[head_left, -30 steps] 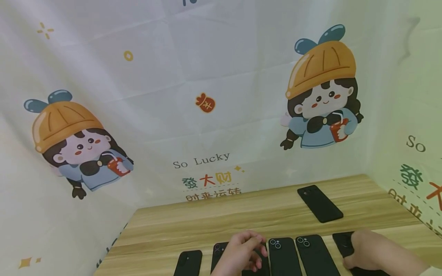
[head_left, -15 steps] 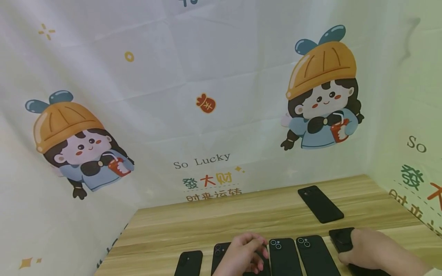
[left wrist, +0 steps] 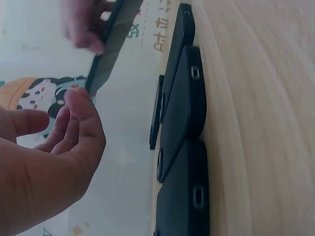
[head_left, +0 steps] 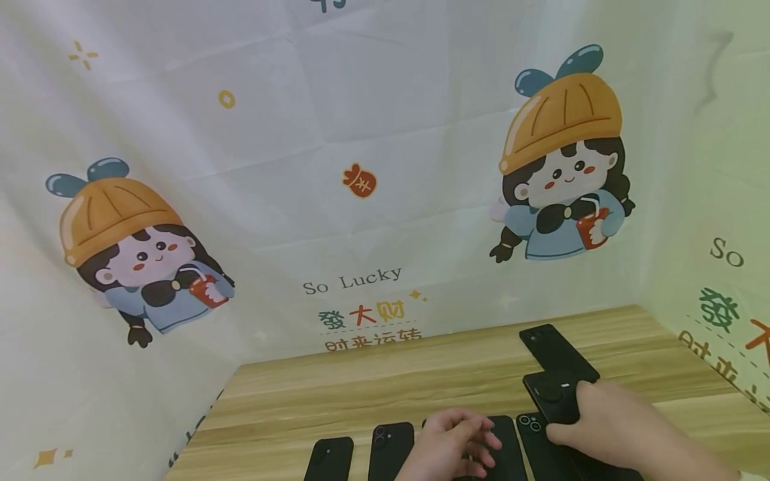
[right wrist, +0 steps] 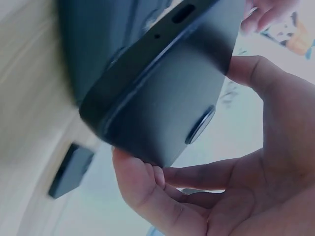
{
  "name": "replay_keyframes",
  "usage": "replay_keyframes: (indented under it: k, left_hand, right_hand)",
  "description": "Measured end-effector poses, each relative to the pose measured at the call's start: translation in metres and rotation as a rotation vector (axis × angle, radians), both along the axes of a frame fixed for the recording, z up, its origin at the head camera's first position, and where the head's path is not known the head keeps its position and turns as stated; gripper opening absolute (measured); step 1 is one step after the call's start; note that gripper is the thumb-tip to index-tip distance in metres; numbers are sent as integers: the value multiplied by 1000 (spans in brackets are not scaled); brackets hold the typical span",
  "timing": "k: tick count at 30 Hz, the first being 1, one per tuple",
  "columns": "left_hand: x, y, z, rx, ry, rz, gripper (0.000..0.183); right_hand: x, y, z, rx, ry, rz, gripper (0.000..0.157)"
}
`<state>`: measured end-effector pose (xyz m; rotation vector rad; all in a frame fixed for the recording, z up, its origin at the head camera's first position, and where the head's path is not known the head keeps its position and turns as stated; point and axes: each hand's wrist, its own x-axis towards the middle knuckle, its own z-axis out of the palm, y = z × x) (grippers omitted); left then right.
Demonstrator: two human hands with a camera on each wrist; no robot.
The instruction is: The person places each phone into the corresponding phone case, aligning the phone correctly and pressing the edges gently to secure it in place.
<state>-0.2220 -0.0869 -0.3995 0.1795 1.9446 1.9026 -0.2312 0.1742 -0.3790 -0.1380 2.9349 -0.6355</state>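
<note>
My right hand grips a black phone by its edges, thumb on one side and fingers on the other. It is lifted and tilted above the row of phones. A port slot and a round raised camera part show on the held phone in the right wrist view. My left hand hovers over the row with loosely bent fingers, holding nothing. Beneath and beside the hands lie several black phones, among them a phone with two lenses, a phone left of the left hand, and a leftmost phone.
Another black phone lies farther back on the wood-grain table, partly behind the held one. A printed cloth hangs along the back and both sides. In the left wrist view, phones lie closely side by side.
My right hand has lifted the phone from the right end of the row and carried it left. My left hand has shifted slightly right, uncovering more of the phone beside it.
</note>
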Motion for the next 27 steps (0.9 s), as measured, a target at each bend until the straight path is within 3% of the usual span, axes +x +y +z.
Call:
replay_keyframes:
  k: [3, 6, 9, 13, 17, 19, 23, 27]
  left_hand:
    - [1, 10, 0, 88, -7, -12, 39]
    - [3, 19, 1, 196, -15, -2, 49]
    - [7, 28, 2, 295, -32, 5, 56]
    - [11, 35, 0, 403, -73, -13, 58]
    - [12, 38, -7, 518, -118, -34, 59]
    - [11, 38, -11, 544, -142, -79, 62]
    - [6, 38, -17, 540, -142, -148, 69]
    - [2, 35, -19, 543, -106, -137, 71]
  right_hand:
    - [2, -13, 10, 8, 13, 17, 85]
    - [5, -25, 18, -32, 37, 38, 87]
    - [9, -35, 24, -114, 47, 42, 79]
    - [14, -48, 27, -205, 79, 44, 54]
    - [17, -57, 28, -230, 122, 70, 36]
    - [18, -60, 28, -232, 135, 79, 32]
    - [19, -64, 29, -214, 134, 69, 41]
    - [18, -66, 30, -201, 101, 63, 66]
